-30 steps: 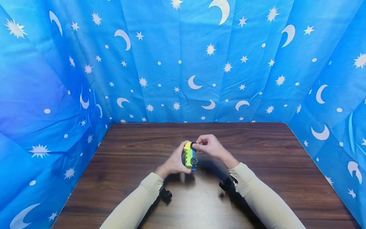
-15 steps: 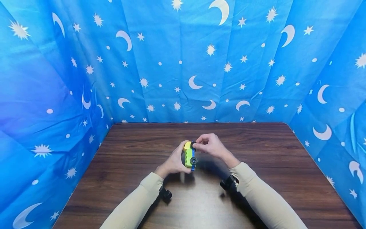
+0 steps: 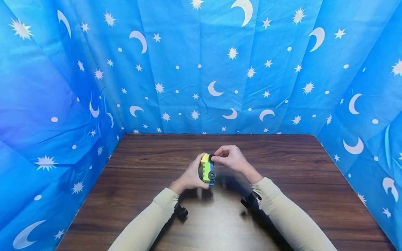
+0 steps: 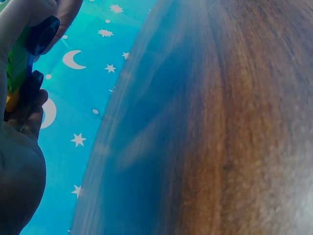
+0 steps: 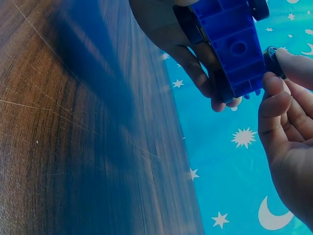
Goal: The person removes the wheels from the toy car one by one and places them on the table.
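By the right hand, its thumb and fingertips set narrowly, a black wheel is being pinched. Just left of those fingertips, the toy car (green and yellow above, blue beneath) is being held by the left hand, thumb and fingers spanning it widely. Below all the fingers, the wooden table is being shadowed.

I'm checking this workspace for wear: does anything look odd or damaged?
Thin pale lines cross the dark tabletop in the right wrist view; they look odd, cutting across the wood grain, perhaps scratches. The toy car shows no obvious damage.
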A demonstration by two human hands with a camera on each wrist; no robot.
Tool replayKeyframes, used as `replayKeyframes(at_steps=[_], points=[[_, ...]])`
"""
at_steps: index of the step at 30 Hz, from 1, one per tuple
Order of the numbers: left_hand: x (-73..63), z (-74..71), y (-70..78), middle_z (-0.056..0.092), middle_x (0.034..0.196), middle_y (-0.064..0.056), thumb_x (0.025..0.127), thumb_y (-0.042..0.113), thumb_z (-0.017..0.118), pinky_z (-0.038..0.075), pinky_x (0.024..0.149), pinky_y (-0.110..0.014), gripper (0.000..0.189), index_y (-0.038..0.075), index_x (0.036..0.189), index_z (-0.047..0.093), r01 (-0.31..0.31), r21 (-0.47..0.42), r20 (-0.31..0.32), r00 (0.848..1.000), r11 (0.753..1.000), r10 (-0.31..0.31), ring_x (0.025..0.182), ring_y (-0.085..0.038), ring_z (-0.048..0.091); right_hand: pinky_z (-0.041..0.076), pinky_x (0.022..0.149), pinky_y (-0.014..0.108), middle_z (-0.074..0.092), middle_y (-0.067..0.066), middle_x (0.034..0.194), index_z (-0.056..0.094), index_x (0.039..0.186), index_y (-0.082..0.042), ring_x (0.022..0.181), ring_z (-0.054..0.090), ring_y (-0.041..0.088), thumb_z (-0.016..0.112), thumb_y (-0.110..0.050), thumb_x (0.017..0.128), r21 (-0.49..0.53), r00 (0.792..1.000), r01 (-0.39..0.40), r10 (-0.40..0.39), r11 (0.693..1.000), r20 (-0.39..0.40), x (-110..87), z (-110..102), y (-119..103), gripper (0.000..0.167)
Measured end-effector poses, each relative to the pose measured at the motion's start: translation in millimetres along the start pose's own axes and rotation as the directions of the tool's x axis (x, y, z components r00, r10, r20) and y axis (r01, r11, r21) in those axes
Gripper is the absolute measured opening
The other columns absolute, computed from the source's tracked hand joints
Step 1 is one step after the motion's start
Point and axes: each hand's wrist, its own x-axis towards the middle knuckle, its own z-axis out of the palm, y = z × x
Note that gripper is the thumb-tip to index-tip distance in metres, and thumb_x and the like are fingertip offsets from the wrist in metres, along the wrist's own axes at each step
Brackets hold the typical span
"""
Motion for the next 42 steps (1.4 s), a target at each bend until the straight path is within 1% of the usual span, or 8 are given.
replayKeyframes(at_steps=[7,12,14,22,26,33,38,42], points=[[0.3,-0.6,-2.4,0.052,0.125,-0.006,0.054,0.013,0.087,0.046,0.098,-0.036,0.108,0.016,0.145,0.028,-0.017,0.007,-0.009,1.0,1.0,0.017,0.108,-0.017,0.054,0.046,0.048,0.026,0.062,0.014,0.064,0.07,0.09,0.003,0.053,0.053,0.012,0.073,-0.01,0.086,0.013,1.0,0.009,-0.009,1.0,-0.003,-0.5,0.4,-1.1,0.013],[-1.2,-0.3,-3.8,0.053,0.123,-0.007,0.053,0.013,0.087,0.046,0.097,-0.036,0.109,0.014,0.145,0.029,-0.018,0.002,-0.018,1.0,1.0,0.018,0.107,-0.017,0.054,0.048,0.048,0.033,0.062,0.013,0.065,0.071,0.093,0.001,0.054,0.054,0.014,0.072,-0.012,0.087,0.017,1.0,0.003,-0.002,1.0,-0.015,6.5,0.1,20.7,0.014],[-1.5,-0.5,-3.4,0.054,0.123,-0.007,0.053,0.014,0.087,0.046,0.098,-0.036,0.109,0.014,0.145,0.029,-0.015,0.01,-0.019,1.0,1.0,0.015,0.107,-0.017,0.054,0.048,0.048,0.032,0.063,0.013,0.066,0.072,0.094,-0.001,0.054,0.054,0.013,0.072,-0.014,0.088,0.02,1.0,0.0,0.0,1.0,-0.022,10.4,-0.9,31.0,0.015],[0.0,-4.1,-0.2,0.055,0.125,-0.007,0.051,0.013,0.087,0.044,0.101,-0.038,0.109,0.014,0.144,0.029,-0.025,0.02,-0.038,0.999,0.999,0.026,0.109,-0.018,0.054,0.049,0.05,0.026,0.068,0.019,0.075,0.071,0.09,-0.004,0.056,0.058,0.012,0.075,-0.017,0.086,0.037,0.998,0.031,-0.028,0.999,-0.062,9.9,-10.1,36.4,0.014],[0.0,-5.5,1.5,0.054,0.126,-0.007,0.053,0.013,0.086,0.043,0.101,-0.038,0.11,0.013,0.146,0.027,0.0,0.023,-0.026,1.0,1.0,0.001,0.109,-0.018,0.053,0.053,0.054,0.027,0.071,0.013,0.078,0.072,0.089,-0.007,0.062,0.063,0.013,0.075,-0.017,0.085,-0.009,0.995,0.037,-0.038,0.999,-0.089,7.8,-16.6,38.6,0.012],[-0.3,-7.4,1.8,0.052,0.128,-0.009,0.054,0.013,0.085,0.043,0.103,-0.042,0.111,0.007,0.148,0.025,0.018,0.017,-0.016,1.0,1.0,-0.018,0.111,-0.02,0.053,0.053,0.056,0.026,0.071,0.009,0.077,0.072,0.089,-0.006,0.068,0.067,0.031,0.076,-0.019,0.084,-0.044,0.991,0.056,-0.061,0.997,-0.121,4.1,-28.0,42.7,0.014],[-1.2,-9.0,2.1,0.05,0.13,-0.008,0.054,0.014,0.085,0.04,0.106,-0.047,0.112,0.013,0.148,0.025,0.047,0.029,-0.016,0.999,0.998,-0.047,0.114,-0.021,0.052,0.053,0.055,0.026,0.071,0.011,0.078,0.072,0.09,-0.006,0.066,0.067,0.025,0.076,-0.017,0.085,-0.046,0.991,0.03,-0.036,0.998,-0.126,1.1,-35.6,46.6,0.013],[-2.0,-9.7,2.6,0.049,0.132,-0.009,0.054,0.015,0.085,0.039,0.107,-0.048,0.112,0.012,0.149,0.025,0.062,0.034,-0.014,0.998,0.997,-0.062,0.117,-0.022,0.052,0.052,0.054,0.027,0.071,0.017,0.08,0.072,0.091,-0.004,0.066,0.067,0.029,0.075,-0.014,0.085,-0.039,0.991,0.019,-0.024,0.999,-0.131,-0.7,-42.1,49.4,0.012]])
